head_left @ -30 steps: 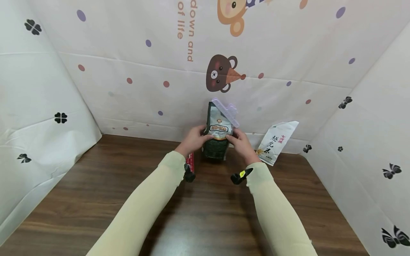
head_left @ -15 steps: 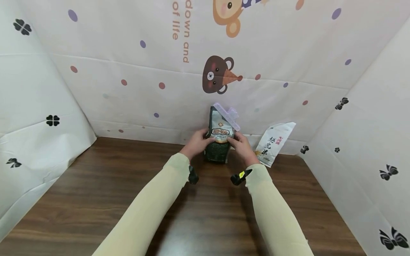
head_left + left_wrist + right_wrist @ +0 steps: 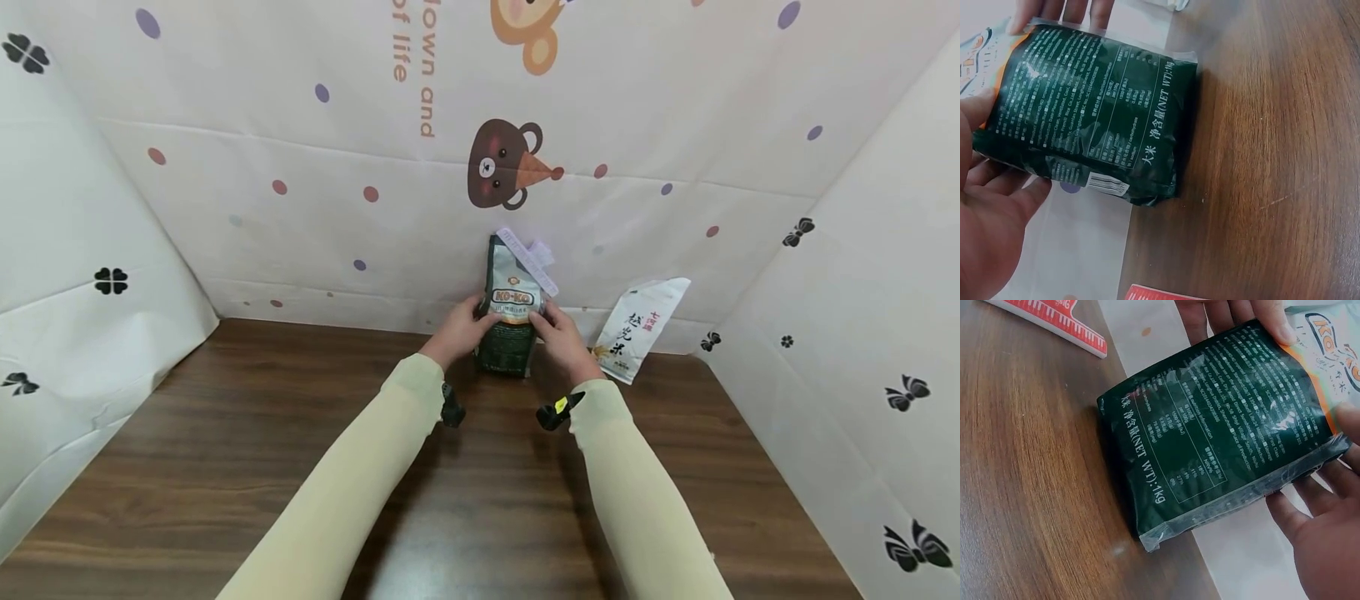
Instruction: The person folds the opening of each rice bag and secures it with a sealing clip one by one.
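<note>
A green and silver KO-KO rice bag (image 3: 506, 350) stands upright at the back of the table, close to the patterned backdrop. Across its top corner sits a slanted lilac bag clip (image 3: 527, 261). My left hand (image 3: 456, 332) grips the bag's left side, thumb on the front and fingers round the edge. On the opposite side my right hand (image 3: 564, 342) holds it likewise. Both wrist views show the printed lower front of the rice bag (image 3: 1079, 94), marked 1kg. The bag's back is hidden.
A white rice bag (image 3: 641, 329) leans against the backdrop to the right. On the table (image 3: 300, 467) lies a red and white clip (image 3: 1060, 322), left of the green bag; the left arm hides it in the head view. Printed cloth (image 3: 847, 333) encloses the sides.
The head view has shifted slightly. My left wrist has moved a little right and now covers the red clip. Both hands keep hold of the green rice bag, which stays in place.
</note>
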The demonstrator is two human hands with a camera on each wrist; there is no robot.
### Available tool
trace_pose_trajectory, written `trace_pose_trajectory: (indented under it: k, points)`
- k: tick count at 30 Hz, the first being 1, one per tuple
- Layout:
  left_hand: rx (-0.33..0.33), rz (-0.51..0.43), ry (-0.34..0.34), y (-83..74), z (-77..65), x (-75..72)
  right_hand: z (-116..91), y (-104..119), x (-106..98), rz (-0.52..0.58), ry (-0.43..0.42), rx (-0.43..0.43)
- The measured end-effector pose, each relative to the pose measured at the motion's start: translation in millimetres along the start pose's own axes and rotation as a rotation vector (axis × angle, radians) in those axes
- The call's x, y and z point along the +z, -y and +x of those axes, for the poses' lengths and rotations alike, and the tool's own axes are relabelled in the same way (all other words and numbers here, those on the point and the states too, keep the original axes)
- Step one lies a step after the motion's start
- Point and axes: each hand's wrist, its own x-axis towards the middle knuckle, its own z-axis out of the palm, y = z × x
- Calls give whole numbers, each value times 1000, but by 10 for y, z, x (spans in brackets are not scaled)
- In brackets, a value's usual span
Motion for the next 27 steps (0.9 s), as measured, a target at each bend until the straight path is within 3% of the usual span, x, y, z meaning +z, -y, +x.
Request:
trace_pose_trajectory:
  k: [14, 27]
  points:
    - [12, 33, 0, -89, -229, 8, -247, 104, 1, -156, 2, 61]
    - [8, 15, -7, -154, -512, -20, -478, 192, -33, -165, -11, 131]
